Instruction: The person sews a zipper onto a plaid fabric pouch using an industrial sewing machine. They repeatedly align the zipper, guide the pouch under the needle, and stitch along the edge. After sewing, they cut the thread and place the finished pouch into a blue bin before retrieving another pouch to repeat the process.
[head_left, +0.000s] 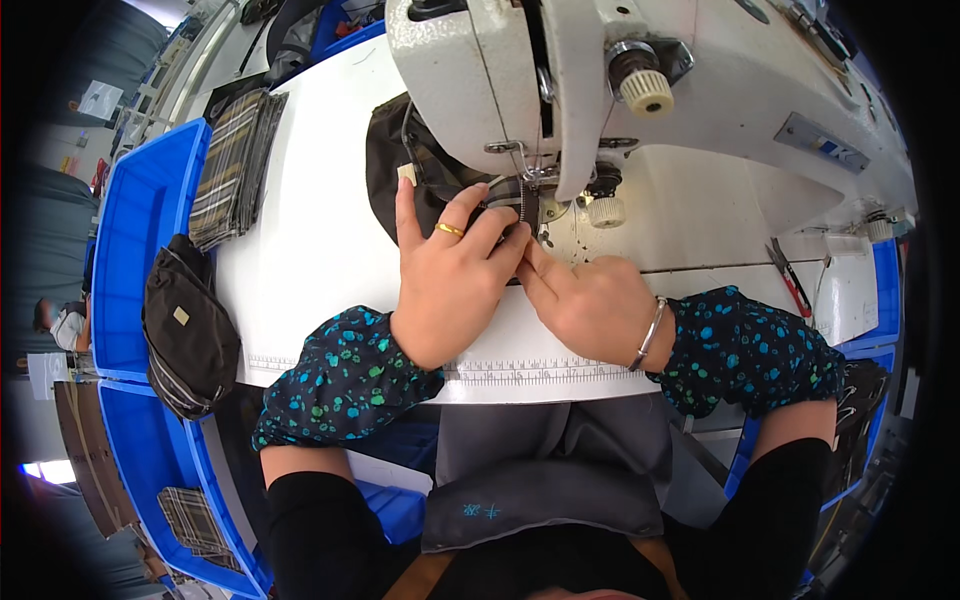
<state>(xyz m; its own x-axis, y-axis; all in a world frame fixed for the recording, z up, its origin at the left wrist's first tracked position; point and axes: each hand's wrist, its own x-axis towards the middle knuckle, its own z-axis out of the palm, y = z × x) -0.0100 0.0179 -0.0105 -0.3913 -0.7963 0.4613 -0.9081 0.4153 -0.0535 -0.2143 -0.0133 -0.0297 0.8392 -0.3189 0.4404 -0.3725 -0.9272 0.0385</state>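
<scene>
A dark brown fabric pouch [385, 170] lies under the presser foot [540, 178] of a white sewing machine [440, 70]. A small tan label shows on it, and a metal zipper [522, 205] runs along its edge by the needle. My left hand [450, 270] rests palm down on the pouch, outer fingers spread. Its thumb side is closed on the cloth beside the zipper. My right hand [590, 300] is closed, its fingertips together at the pouch's near edge, touching the left fingertips. The cloth between the fingertips is mostly hidden.
Left of the machine are stacked plaid fabric pieces [235, 170], a finished-looking dark pouch [185, 330] and blue bins [145, 250]. Red-handled scissors [790, 280] lie at the right. A ruler strip [500, 375] runs along the white table's front edge.
</scene>
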